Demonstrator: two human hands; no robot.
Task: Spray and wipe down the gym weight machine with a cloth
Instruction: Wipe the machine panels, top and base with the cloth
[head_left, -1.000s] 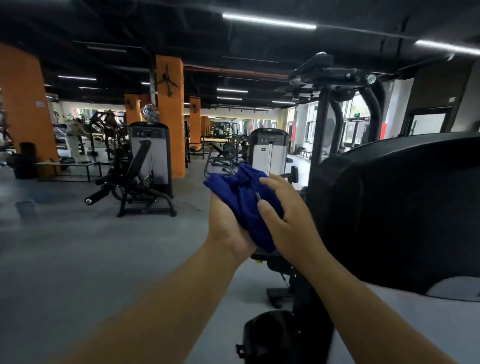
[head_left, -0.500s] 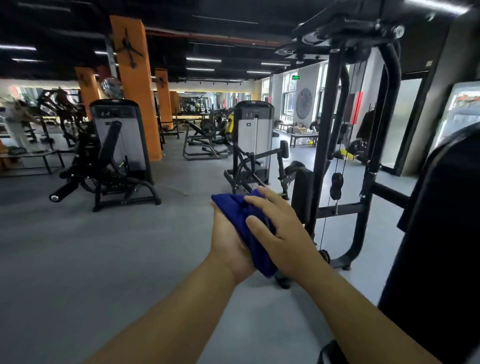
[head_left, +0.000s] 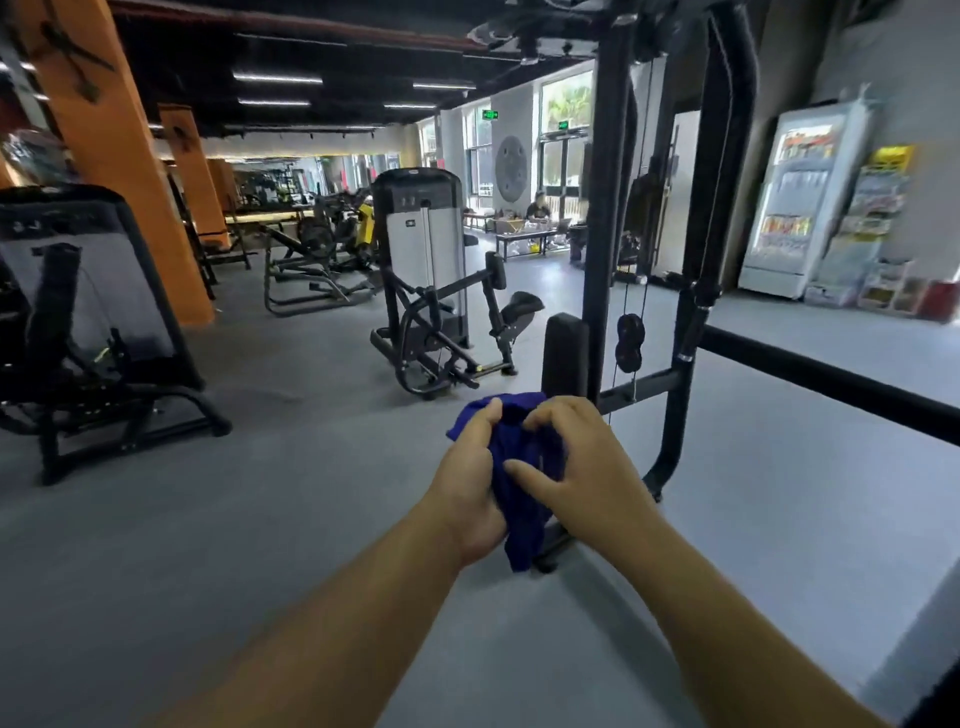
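Arms reach out from the bottom of the view, and both hands meet in the middle. The left hand (head_left: 470, 480) wraps its fingers (head_left: 488, 415) around a blue cloth (head_left: 524, 457). The right hand (head_left: 587, 467) presses on the cloth too, with its fingers curled over the top and the thumb on the front. The cloth is bunched up between the two hands, and one end hangs down under them.

It looks soft and floppy and very light. It would not break or slip, but a loose end could flap around. A good way to hold it is folded into a flat pad in one palm, fingers spread over the back, so it rubs evenly.

Just past the hands stands a black machine (head_left: 602, 208) with tall posts, a round pad (head_left: 563, 353) and a long bar (head_left: 831, 384). No spray bottle can be seen. Farther off are another machine (head_left: 421, 228), orange pillars (head_left: 104, 140) and a fridge (head_left: 795, 202).
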